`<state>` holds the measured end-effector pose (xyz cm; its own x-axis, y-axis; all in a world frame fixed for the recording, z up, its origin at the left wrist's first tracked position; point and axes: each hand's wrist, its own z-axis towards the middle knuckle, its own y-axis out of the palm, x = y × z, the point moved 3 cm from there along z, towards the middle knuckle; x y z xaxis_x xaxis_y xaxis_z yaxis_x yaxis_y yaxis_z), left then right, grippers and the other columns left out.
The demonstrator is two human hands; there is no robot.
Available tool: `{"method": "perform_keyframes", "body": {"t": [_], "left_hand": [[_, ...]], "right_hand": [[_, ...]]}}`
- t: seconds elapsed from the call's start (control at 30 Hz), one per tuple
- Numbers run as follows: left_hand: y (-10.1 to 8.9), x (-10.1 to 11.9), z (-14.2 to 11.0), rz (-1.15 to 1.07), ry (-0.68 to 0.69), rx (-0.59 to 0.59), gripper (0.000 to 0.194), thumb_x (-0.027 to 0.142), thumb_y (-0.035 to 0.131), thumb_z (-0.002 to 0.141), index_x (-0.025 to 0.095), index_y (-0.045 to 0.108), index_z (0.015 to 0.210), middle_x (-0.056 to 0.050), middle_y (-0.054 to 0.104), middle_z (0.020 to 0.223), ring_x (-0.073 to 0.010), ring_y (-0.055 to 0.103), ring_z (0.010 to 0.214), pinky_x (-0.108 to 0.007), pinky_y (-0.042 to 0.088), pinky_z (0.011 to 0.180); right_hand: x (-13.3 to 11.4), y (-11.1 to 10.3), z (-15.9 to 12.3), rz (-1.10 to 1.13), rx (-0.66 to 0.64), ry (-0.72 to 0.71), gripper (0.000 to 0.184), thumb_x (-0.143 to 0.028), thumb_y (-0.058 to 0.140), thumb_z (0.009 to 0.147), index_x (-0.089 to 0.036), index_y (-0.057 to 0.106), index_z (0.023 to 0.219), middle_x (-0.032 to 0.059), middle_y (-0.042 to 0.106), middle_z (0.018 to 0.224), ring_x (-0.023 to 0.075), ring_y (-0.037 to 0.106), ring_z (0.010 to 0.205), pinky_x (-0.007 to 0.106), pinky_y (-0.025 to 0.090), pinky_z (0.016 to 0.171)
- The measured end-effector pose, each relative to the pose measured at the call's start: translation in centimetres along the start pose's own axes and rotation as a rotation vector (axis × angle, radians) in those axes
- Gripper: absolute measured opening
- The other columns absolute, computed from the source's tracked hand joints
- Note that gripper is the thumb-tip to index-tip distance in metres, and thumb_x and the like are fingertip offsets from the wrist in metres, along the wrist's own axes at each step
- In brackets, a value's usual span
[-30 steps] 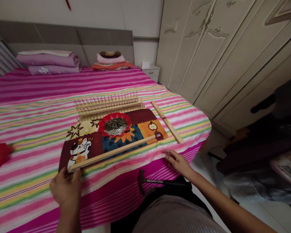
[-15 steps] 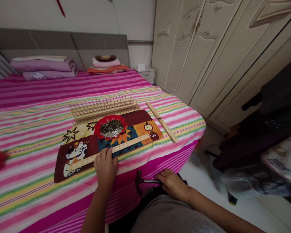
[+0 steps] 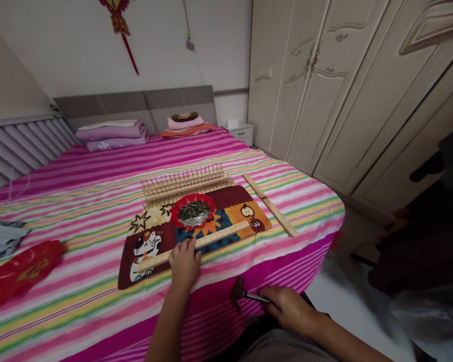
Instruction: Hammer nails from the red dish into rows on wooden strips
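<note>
Since half a second ago the left hand has stayed pressed on the wooden strip, while the right hand has closed further around the hammer handle by the lap. Fingers of the left hand lie flat and together on the strip, holding it down near its middle. That strip, marked with a row of small holes, lies slantwise across the near edge of the cartoon mat on the striped bedspread. The right hand wraps the hammer's thin handle, its dark head pointing left and hanging below the bed edge, in front of the bedspread's overhang.

Just behind the strip, a red dish of pins sits on the mat. Beyond it lie wooden strips already studded with upright nails. Another bare strip lies to the right, off the mat. A red bag rests far left, and folded bedding is stacked by the headboard.
</note>
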<state>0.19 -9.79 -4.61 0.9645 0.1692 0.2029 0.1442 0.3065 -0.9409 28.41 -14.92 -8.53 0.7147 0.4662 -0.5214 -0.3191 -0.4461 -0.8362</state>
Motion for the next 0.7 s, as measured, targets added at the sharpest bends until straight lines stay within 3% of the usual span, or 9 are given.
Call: {"method": "perform_keyframes", "body": {"t": [0.13,0.27,0.43,0.5,0.6,0.7], "left_hand": [[-0.5,-1.0,0.2,0.001,-0.025,-0.022,0.036,0.02,0.044,0.081,0.026,0.063,0.111,-0.011,0.06,0.112,-0.027,0.05,0.101,-0.043,0.036,0.084],[-1.2,-3.7,-0.3,0.033,-0.032,-0.029,0.034,0.021,0.044,0.081,0.026,0.064,0.108,-0.01,0.062,0.11,-0.0264,0.051,0.098,-0.042,0.037,0.084],[-2.1,-6.9,-0.7,0.031,-0.012,-0.022,0.033,0.024,0.045,0.079,0.025,0.065,0.105,-0.01,0.063,0.107,-0.0258,0.054,0.096,-0.041,0.039,0.085],[-2.8,-6.7,-0.1,-0.044,0.012,0.036,0.031,0.027,0.048,0.077,0.023,0.064,0.103,-0.01,0.063,0.106,-0.0247,0.055,0.097,-0.039,0.04,0.086],[-4.0,-4.5,2.1,-0.17,-0.005,0.141,0.03,0.036,0.046,0.078,0.02,0.064,0.097,-0.009,0.064,0.096,-0.0229,0.056,0.093,-0.035,0.042,0.085],[-4.1,-1.4,5.4,-0.105,-0.105,0.081,0.03,0.033,0.043,0.079,0.017,0.066,0.089,-0.011,0.065,0.088,-0.0243,0.057,0.088,-0.037,0.042,0.08]], "right_hand": [[1.0,-0.6,-0.7,0.316,0.117,0.053,0.02,-0.016,0.044,0.077,-0.02,0.062,0.084,-0.0017,0.064,0.07,0.0141,0.058,0.066,0.021,0.042,0.06],[2.3,-0.8,-0.5,0.512,0.251,0.119,0.017,-0.027,0.046,0.079,-0.02,0.062,0.079,-0.0042,0.054,0.059,0.0125,0.049,0.056,0.021,0.038,0.053],[3.4,-0.8,-0.1,0.654,0.286,0.172,0.02,-0.034,0.049,0.078,-0.02,0.063,0.078,-0.0054,0.048,0.054,0.0121,0.044,0.052,0.022,0.035,0.051],[3.7,-0.7,0.0,0.709,0.291,0.195,0.02,-0.035,0.05,0.077,-0.02,0.063,0.077,-0.0059,0.046,0.053,0.0115,0.042,0.051,0.022,0.034,0.05],[4.2,-0.5,0.3,0.774,0.285,0.215,0.02,-0.036,0.05,0.076,-0.02,0.062,0.075,-0.0066,0.041,0.052,0.0103,0.038,0.049,0.021,0.031,0.047],[4.6,-0.2,0.5,0.83,0.273,0.251,0.02,-0.037,0.049,0.076,-0.02,0.06,0.075,-0.0069,0.037,0.051,0.0098,0.034,0.048,0.02,0.027,0.044]]}}
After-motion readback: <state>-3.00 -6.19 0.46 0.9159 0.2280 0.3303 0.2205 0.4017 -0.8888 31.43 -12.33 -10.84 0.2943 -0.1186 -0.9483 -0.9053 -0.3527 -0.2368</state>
